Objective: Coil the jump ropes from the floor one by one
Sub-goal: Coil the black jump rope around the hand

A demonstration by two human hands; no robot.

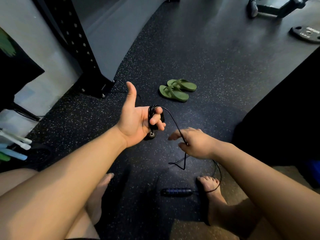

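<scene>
A black jump rope (173, 118) is partly wound in several loops around the fingers of my left hand (136, 118), palm up and thumb raised. One black handle (150, 135) hangs under that palm. From the loops the cord arcs right and down into my right hand (194, 142), which pinches it between thumb and fingers. Below that hand the cord trails to the floor, loops over my right foot (212, 191) and ends at the other handle (176, 191), dark with blue bands, lying on the floor.
A pair of green flip-flops (178, 90) lies ahead on the speckled black rubber floor (199, 63). A black rack upright (76, 42) stands bolted at left. A weight plate (306, 34) and bench base sit far right. A dark block (284, 118) borders the right.
</scene>
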